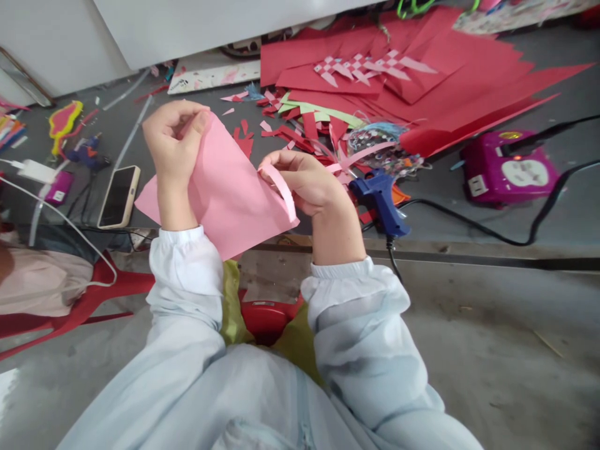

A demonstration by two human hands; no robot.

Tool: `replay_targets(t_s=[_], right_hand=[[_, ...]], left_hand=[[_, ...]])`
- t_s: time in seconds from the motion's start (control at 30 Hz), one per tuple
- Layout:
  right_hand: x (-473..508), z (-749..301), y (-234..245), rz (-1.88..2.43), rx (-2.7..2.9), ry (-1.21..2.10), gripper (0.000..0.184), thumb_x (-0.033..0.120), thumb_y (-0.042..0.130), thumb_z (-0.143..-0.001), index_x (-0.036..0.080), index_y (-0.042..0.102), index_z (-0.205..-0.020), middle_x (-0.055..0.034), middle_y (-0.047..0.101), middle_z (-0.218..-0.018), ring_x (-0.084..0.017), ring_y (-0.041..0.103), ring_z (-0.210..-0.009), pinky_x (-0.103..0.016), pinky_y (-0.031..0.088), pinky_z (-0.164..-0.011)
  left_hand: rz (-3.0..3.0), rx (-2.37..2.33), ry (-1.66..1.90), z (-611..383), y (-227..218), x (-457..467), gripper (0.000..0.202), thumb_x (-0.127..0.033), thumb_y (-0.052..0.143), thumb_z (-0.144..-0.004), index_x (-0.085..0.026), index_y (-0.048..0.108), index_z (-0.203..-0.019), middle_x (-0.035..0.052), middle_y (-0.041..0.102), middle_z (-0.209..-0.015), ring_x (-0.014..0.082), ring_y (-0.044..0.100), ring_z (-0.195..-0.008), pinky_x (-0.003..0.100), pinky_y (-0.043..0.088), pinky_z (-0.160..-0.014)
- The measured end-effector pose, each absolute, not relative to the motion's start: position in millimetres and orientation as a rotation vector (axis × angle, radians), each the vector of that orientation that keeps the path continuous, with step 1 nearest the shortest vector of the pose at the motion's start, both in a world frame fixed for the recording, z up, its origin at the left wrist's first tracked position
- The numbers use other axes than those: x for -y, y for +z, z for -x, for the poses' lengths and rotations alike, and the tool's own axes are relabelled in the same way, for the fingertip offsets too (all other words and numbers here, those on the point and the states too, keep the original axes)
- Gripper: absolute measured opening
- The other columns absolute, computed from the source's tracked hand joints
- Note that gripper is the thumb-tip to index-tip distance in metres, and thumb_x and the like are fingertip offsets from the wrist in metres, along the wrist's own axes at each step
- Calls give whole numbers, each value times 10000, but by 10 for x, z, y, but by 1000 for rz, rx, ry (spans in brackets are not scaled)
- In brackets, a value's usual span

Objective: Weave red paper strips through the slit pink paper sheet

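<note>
A sheet of pink paper (234,194) hangs tilted between my two hands, just over the table's front edge. My left hand (175,140) is closed on its upper corner, thumb on top and fingers curled behind. At the sheet's right side, my right hand (307,181) pinches a narrow pink paper strip (282,187). The strip curls down along that side, and its lower end meets the sheet's right corner. My right fingertips are partly hidden by the strip. To the right of that hand lies a blue glue gun (382,200) with a black cord.
Red paper sheets (450,69) are piled at the back, with woven pink-and-white pieces (360,65) on them. Paper scraps (300,128) lie in front. A purple power box (509,169) stands right; a phone (119,197) and second glue gun (88,152) lie left.
</note>
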State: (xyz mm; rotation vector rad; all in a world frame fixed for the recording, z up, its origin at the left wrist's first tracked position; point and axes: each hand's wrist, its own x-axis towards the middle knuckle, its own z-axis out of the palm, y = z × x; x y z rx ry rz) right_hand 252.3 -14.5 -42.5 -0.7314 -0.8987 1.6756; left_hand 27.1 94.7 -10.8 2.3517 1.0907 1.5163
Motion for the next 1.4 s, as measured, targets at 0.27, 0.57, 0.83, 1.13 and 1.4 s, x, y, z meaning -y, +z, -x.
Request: replay_targets(t_s=[0.27,0.57,0.83,1.13,1.4], right_hand=[[162,-2545,-377,681,834,1732,272,232,874,-560,145,658,-701,44,642,-625,-26,515,-479,-153,392,-450],[167,-2519,-366,803,835,1744,352,253,920,-435,129,714,-692,19,680,-603,-71,583,-507,-195,478,-493],[129,-2543,-450,772,924,1730,432,366,954,-426,148,726,-722,38,641,-600,-43,523,-507,-183,412,-485],[113,-2514,-497,699,919,1673,402,364,941,-490,171,682,-730,47,630,-653,-43,497,-534,-195,407,-514],[152,-2526,-426,681,876,1694,355,336,934,-523,164,696,-723,44,655,-661,-45,549,-552,-182,431,-518]], left_hand=[[-2331,-1114,1513,-219,-112,-961,305,-572,665,-872,-266,660,-885,11,731,-890,166,685,-838,371,551,-791],[-2413,-1040,1509,-195,-124,-999,360,-584,645,-888,-227,685,-907,36,701,-854,189,688,-824,374,564,-765],[-2429,-1006,1516,-170,-106,-1011,367,-574,669,-881,-211,715,-908,31,688,-812,179,689,-784,370,583,-747],[-2487,-941,1599,-161,-114,-1054,450,-605,637,-890,-166,727,-918,25,690,-788,184,713,-763,385,604,-688],[-2389,-1060,1570,-134,-107,-1015,321,-591,667,-879,-278,711,-935,9,707,-869,180,692,-826,390,585,-772]])
